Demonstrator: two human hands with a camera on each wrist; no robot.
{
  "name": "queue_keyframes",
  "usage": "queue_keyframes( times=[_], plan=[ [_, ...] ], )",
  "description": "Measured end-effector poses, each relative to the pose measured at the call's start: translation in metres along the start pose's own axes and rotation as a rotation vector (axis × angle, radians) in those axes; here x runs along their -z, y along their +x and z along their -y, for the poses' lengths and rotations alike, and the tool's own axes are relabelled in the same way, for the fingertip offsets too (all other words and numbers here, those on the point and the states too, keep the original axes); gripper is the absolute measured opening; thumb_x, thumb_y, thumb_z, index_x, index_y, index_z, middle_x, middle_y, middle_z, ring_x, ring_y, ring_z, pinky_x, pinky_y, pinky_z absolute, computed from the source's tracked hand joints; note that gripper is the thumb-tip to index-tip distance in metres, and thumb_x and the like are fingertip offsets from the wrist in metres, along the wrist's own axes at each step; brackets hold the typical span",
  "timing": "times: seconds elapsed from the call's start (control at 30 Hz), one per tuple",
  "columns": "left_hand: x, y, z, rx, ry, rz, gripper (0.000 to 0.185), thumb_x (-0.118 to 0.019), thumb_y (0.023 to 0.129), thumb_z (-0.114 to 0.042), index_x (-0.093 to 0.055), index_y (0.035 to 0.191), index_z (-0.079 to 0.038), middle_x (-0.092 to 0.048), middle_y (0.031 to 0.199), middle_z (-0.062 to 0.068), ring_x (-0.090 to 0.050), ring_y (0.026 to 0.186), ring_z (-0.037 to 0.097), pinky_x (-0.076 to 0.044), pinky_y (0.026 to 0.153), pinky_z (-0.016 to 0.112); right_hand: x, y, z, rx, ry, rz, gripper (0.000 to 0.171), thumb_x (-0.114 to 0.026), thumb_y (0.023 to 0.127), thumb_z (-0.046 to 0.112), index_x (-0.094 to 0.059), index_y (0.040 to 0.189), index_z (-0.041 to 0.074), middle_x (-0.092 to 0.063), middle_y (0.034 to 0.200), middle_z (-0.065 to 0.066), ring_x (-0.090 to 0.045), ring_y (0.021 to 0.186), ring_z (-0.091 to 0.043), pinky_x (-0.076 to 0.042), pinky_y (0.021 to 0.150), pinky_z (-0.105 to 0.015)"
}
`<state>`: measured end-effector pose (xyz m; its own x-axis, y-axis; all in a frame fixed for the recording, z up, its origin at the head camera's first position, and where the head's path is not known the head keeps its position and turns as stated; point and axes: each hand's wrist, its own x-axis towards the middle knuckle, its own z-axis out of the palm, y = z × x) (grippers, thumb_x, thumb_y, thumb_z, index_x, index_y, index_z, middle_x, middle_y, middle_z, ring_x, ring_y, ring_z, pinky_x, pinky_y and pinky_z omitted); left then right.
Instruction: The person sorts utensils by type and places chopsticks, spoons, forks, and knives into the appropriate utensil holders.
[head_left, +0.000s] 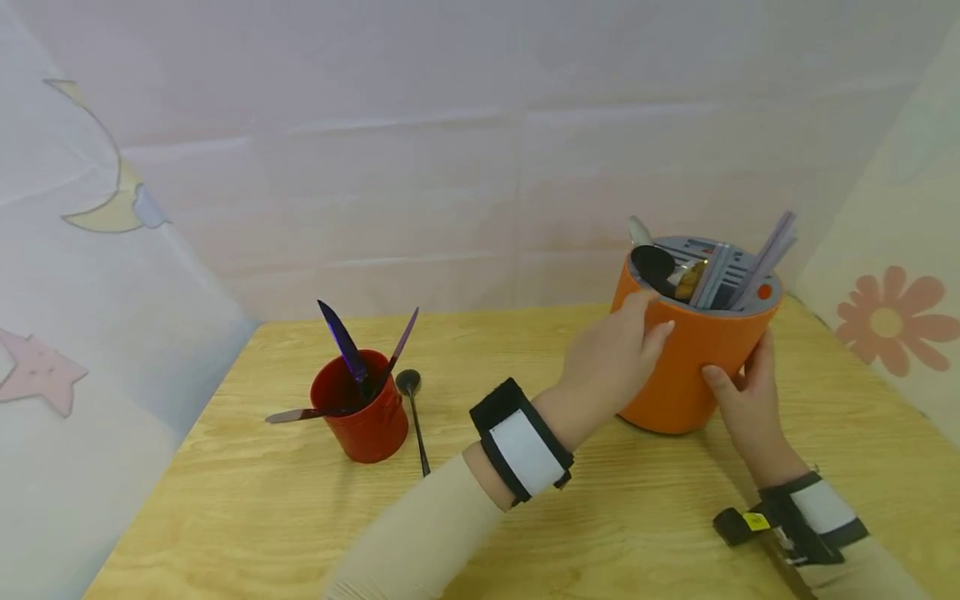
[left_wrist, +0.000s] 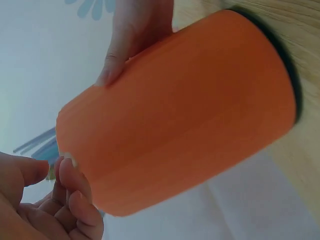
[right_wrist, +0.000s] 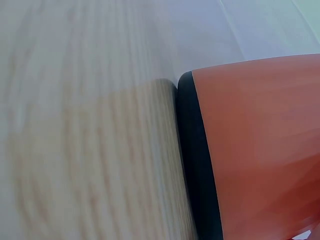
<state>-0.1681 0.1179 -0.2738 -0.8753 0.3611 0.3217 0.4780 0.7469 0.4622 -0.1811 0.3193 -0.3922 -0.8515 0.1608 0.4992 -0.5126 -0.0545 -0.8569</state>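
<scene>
Orange holder (head_left: 686,367) stands upright on the wooden counter (head_left: 525,533), toward its far right corner, near the backdrop. Left hand (head_left: 611,358) is on the holder's left side at the rim, fingers (head_left: 660,333) curled loosely against the wall; the left wrist view shows the fingertips (left_wrist: 75,185) bunched at the rim edge, and I cannot tell whether they truly grip or only touch. Right hand (head_left: 750,396) wraps the holder's right side, thumb on the front wall, fingers curled round it. Right wrist view shows only the holder's orange wall and its black base ring (right_wrist: 197,160) seated on the counter. The holder's grey slotted top carries a black spoon (head_left: 652,265), a gold utensil (head_left: 690,279) and grey handles (head_left: 765,258). Well apart on the left, a red cup (head_left: 363,412) holds a purple knife (head_left: 343,342) and other utensils; a dark spoon (head_left: 412,417) lies on the counter just beside it.
</scene>
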Motion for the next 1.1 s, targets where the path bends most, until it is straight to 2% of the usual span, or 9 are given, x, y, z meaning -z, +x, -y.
queue_keyframes(
  times=[0.17, 0.3, 0.37, 0.53, 0.67, 0.77, 0.9, 1.0, 1.1],
  plan=[
    [0.001, -0.018, 0.023, 0.091, 0.013, 0.058, 0.033, -0.051, 0.102, -0.033, -0.056, 0.13, -0.017, -0.05, 0.062, -0.009, -0.041, 0.045, 0.005, -0.032, 0.039, 0.018, 0.005, 0.001, 0.001, -0.007, 0.004, -0.013, 0.086, -0.076, 0.086, 0.023, -0.022, 0.153, 0.019, -0.024, 0.153, -0.004, -0.021, 0.138, -0.021, -0.031, 0.104, -0.015],
    [-0.001, -0.036, 0.049, 0.168, 0.086, 0.124, 0.027, -0.056, 0.1, -0.027, -0.062, 0.124, -0.015, -0.064, 0.076, -0.005, -0.048, 0.052, 0.006, -0.038, 0.043, 0.019, 0.007, 0.001, 0.003, -0.003, 0.017, -0.023, 0.086, -0.077, 0.085, 0.022, -0.022, 0.152, 0.018, -0.025, 0.151, -0.004, -0.022, 0.137, -0.021, -0.03, 0.105, -0.016],
    [-0.002, -0.045, 0.063, 0.21, 0.16, 0.151, 0.027, -0.058, 0.099, -0.027, -0.064, 0.121, -0.013, -0.067, 0.088, 0.0, -0.056, 0.063, 0.01, -0.044, 0.051, 0.023, 0.007, 0.001, 0.004, 0.0, 0.026, -0.023, 0.086, -0.077, 0.085, 0.021, -0.022, 0.152, 0.017, -0.025, 0.151, -0.005, -0.021, 0.137, -0.022, -0.029, 0.106, -0.017],
    [-0.003, -0.064, 0.093, 0.35, 0.269, 0.236, 0.031, -0.063, 0.096, -0.033, -0.063, 0.105, -0.002, -0.059, 0.095, 0.012, -0.057, 0.089, 0.027, -0.05, 0.072, 0.041, 0.009, 0.002, 0.005, -0.001, 0.038, -0.015, 0.086, -0.076, 0.086, 0.019, -0.022, 0.152, 0.018, -0.025, 0.152, -0.004, -0.02, 0.138, -0.021, -0.029, 0.107, -0.017],
    [-0.003, -0.073, 0.111, 0.449, 0.288, 0.277, 0.039, -0.063, 0.095, -0.036, -0.061, 0.098, 0.003, -0.054, 0.094, 0.017, -0.053, 0.094, 0.032, -0.048, 0.079, 0.048, 0.01, 0.003, 0.004, -0.001, 0.03, -0.013, 0.087, -0.076, 0.086, 0.019, -0.022, 0.153, 0.018, -0.025, 0.153, -0.004, -0.02, 0.139, -0.021, -0.03, 0.105, -0.017],
    [-0.003, -0.077, 0.124, 0.514, 0.286, 0.279, 0.05, -0.06, 0.096, -0.037, -0.059, 0.114, 0.011, -0.055, 0.117, 0.027, -0.051, 0.113, 0.041, -0.046, 0.092, 0.051, 0.011, 0.003, 0.002, -0.003, 0.024, -0.015, 0.087, -0.076, 0.086, 0.019, -0.021, 0.153, 0.019, -0.024, 0.153, -0.004, -0.02, 0.139, -0.021, -0.03, 0.105, -0.016],
    [-0.002, -0.078, 0.141, 0.623, 0.193, 0.268, 0.069, -0.057, 0.098, -0.036, -0.037, 0.138, 0.018, -0.029, 0.145, 0.039, -0.031, 0.134, 0.051, -0.034, 0.106, 0.056, 0.013, 0.002, 0.002, -0.011, 0.019, -0.015, 0.086, -0.075, 0.086, 0.019, -0.021, 0.153, 0.02, -0.023, 0.154, -0.003, -0.02, 0.139, -0.02, -0.028, 0.107, -0.017],
    [-0.001, -0.079, 0.151, 0.677, 0.1, 0.253, 0.074, -0.057, 0.098, -0.034, -0.028, 0.141, 0.019, -0.018, 0.148, 0.041, -0.024, 0.137, 0.052, -0.029, 0.109, 0.055, 0.014, 0.002, 0.002, -0.015, 0.019, -0.011, 0.085, -0.074, 0.087, 0.017, -0.021, 0.153, 0.02, -0.022, 0.154, -0.003, -0.019, 0.139, -0.02, -0.027, 0.108, -0.018],
    [0.0, -0.08, 0.157, 0.686, 0.042, 0.253, 0.073, -0.054, 0.1, -0.03, -0.024, 0.141, 0.021, -0.015, 0.148, 0.042, -0.019, 0.138, 0.052, -0.026, 0.11, 0.054, 0.013, 0.002, 0.002, -0.016, 0.014, -0.01, 0.084, -0.073, 0.088, 0.015, -0.02, 0.153, 0.02, -0.022, 0.154, -0.003, -0.019, 0.139, -0.02, -0.026, 0.108, -0.018]
  ],
)
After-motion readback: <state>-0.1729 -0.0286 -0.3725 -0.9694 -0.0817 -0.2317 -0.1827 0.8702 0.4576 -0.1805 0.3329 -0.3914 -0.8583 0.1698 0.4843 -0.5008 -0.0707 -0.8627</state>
